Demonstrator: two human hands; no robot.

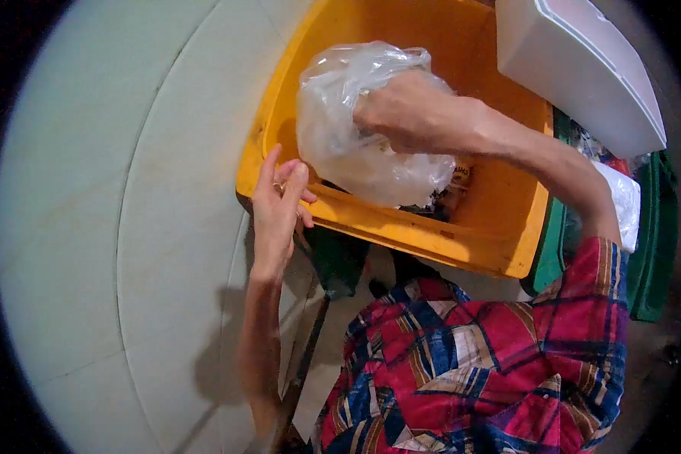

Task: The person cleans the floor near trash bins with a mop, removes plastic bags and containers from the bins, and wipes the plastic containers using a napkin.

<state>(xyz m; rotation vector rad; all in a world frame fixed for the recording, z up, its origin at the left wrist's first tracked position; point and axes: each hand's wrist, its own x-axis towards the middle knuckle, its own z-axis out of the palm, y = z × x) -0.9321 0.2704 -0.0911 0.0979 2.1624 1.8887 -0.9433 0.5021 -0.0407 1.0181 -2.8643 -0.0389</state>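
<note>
A clear, crumpled plastic bag (340,144) hangs inside a yellow bin (499,253). My right hand (408,113) is closed at the top of the bag, its knuckles bent and its fingertips hidden in the folds. What lies inside the bag is hard to make out through the cloudy plastic. Beside the near left corner of the bin, my left hand (280,200) is held with fingers apart and nothing in it. Below the bag, some dark and printed litter (454,189) shows at the bottom of the bin.
To the right stands a green bin (651,250) filled with wrappers and a white packet (620,200). A white foam box (583,72) rests at the upper right, over the bins' edges. Another dark green object (337,261) sits below the yellow bin. Pale floor tiles (181,159) spread out on the left.
</note>
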